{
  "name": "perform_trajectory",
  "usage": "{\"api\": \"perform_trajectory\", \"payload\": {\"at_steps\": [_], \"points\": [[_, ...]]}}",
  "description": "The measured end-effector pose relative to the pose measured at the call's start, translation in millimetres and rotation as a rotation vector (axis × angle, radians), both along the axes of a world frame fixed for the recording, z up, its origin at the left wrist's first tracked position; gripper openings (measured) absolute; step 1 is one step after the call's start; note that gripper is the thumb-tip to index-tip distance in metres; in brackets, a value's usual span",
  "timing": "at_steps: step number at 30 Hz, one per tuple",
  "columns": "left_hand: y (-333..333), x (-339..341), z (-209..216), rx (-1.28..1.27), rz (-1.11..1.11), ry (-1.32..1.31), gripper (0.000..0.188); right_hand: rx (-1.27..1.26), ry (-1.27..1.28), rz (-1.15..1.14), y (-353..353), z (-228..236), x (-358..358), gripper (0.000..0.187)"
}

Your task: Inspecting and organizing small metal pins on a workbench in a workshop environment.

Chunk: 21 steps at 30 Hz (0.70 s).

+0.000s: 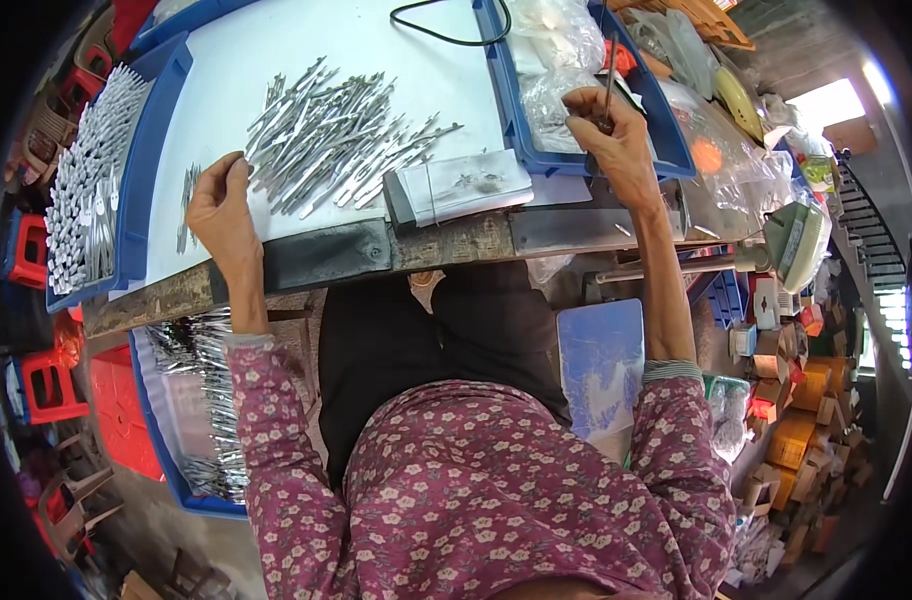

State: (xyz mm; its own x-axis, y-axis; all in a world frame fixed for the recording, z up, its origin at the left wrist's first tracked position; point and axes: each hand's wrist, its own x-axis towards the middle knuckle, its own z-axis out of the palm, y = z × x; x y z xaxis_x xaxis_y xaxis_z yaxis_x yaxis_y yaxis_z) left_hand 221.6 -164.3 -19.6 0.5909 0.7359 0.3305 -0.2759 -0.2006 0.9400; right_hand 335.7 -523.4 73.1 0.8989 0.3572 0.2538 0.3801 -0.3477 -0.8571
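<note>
The left hand (221, 200) hovers at the table's edge beside the pile of thin metal strips (326, 135), thumb and forefinger tips close together; whether they pinch anything, one cannot tell. The right hand (614, 138) has its fingers curled around a slender dark rod (611, 80), held roughly upright, perhaps to keep the thumb and forefinger free. The strips lie loose on the white tabletop (406, 50) between the hands, seemingly for easy reach.

At the left, a blue tray (160, 130) holds stacked slim whitish pieces (88, 170); at the right, another blue tray (673, 140) contains clear plastic bags (556, 100). Below the table, a lower blue tray (211, 507) carries shiny metal pieces (221, 400).
</note>
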Motion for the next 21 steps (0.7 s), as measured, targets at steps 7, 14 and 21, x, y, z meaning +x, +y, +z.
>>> {"api": "perform_trajectory", "payload": {"at_steps": [7,14,21], "points": [[-46.7,-35.2,65.3,-0.137,-0.318,-0.046,0.016,0.105,0.096,0.08,24.0,13.9,-34.6,0.017],[-89.5,-36.1,68.1,-0.193,-0.512,0.077,0.012,0.036,-0.031,0.154,53.0,17.1,-76.5,0.015],[-108.4,-33.9,57.6,-0.27,-0.682,0.047,0.018,-0.076,-0.337,0.297,65.6,10.4,-95.0,0.022]]}}
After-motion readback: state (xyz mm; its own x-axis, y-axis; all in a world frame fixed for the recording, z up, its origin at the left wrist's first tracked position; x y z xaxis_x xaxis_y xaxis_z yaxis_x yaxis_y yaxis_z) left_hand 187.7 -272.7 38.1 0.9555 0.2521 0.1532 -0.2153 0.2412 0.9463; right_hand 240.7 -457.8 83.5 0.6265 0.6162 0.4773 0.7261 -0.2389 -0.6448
